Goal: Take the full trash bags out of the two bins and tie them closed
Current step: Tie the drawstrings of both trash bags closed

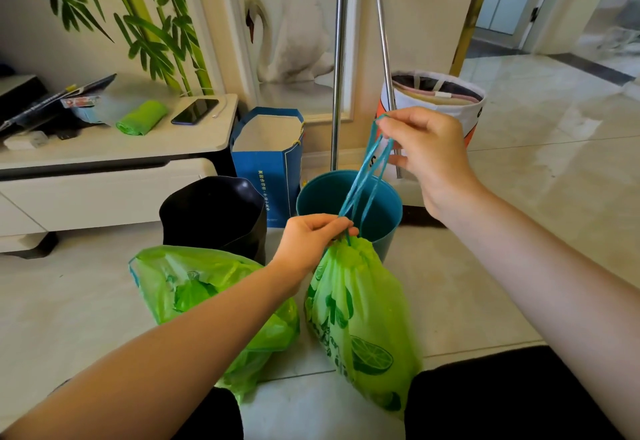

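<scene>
A green trash bag with lime prints [363, 322] stands on the floor in front of an empty teal bin [381, 207], its neck gathered tight. My left hand [311, 242] pinches that neck where the blue drawstrings [367, 176] come out. My right hand [422, 148] holds the drawstring loops up and to the right, pulled taut. A second green trash bag [194, 287] lies on the floor to the left, its mouth open, partly behind my left forearm. Behind it stands a black bin [214, 211].
A blue paper bag [270, 166] stands behind the bins. Two metal poles [337, 93] lean on the wall beside a white fabric basket [446, 100]. A low white cabinet [104, 169] at left carries a phone [195, 111] and a green bag roll [140, 117]. Tiled floor extends right.
</scene>
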Demonstrator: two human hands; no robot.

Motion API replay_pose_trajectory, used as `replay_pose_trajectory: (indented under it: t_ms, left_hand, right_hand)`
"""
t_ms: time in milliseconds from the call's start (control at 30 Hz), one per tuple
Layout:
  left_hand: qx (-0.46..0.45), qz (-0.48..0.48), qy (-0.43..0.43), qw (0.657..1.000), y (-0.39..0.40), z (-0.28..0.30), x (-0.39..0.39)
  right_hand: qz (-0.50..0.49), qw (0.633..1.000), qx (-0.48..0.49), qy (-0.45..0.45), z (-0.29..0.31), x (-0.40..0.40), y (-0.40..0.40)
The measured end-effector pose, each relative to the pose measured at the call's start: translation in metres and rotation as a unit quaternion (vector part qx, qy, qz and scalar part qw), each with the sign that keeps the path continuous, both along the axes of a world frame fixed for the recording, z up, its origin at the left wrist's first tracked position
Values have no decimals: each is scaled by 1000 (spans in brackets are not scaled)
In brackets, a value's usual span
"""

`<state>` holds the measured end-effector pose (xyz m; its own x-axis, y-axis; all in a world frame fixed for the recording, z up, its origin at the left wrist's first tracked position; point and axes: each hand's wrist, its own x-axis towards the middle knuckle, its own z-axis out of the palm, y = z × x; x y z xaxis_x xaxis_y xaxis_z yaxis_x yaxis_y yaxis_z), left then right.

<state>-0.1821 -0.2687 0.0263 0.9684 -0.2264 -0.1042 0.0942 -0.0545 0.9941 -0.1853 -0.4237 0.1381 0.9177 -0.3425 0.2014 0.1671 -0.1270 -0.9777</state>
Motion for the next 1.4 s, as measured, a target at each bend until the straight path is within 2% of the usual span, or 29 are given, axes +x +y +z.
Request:
replay_pose_trajectory:
  t_ms: [67, 167, 267, 533, 633, 733, 833, 933, 1033, 1167, 1233, 1300, 1400]
  left_hand:
    - [-36, 23, 33, 999, 3, 2, 2]
    - [-36, 28, 46, 998, 6, 4, 3]
    - [-38, 30, 66, 997, 6, 1, 3]
    - [-17, 89, 87, 992, 7, -2, 4]
    - [110, -7, -20, 994, 6, 2, 3]
    - [203, -132, -86, 966, 4, 2, 2]
    - [225, -198, -88, 950, 4, 2, 3]
    - [209, -254, -91, 940, 5, -2, 2]
    - [198, -251, -99, 942, 3, -4, -2]
    - [188, -240, -70, 950, 1, -1, -1]
    - [187, -241, -59, 950, 4, -3, 1]
    - [182, -230, -49, 955, 6, -3, 3]
    - [153, -202, -14, 967, 8, -3, 6]
  right_hand:
    - [-12, 999, 13, 34, -2, 2, -4]
    - [-24, 996, 33, 75, -3, 2, -4]
    - [-42, 995, -77, 57, -2, 0, -2]
    - [3, 978, -204, -40, 9, -10, 6]
    - [65, 981, -175, -48, 9, -15, 15]
    - [103, 978, -171, -60, 5, -14, 20]
    - [114, 974, -185, -62, -1, -9, 20]
    - [127, 968, -206, -65, -6, -5, 21]
    - [154, 962, -216, -61, -11, -2, 23]
    - [216, 953, -212, 7, -19, 0, 26]
    - [220, 936, -265, 70, -30, -1, 25]
    - [219, 904, -348, 118, -45, -1, 20]
    - [224, 861, -429, 158, -59, -2, 10]
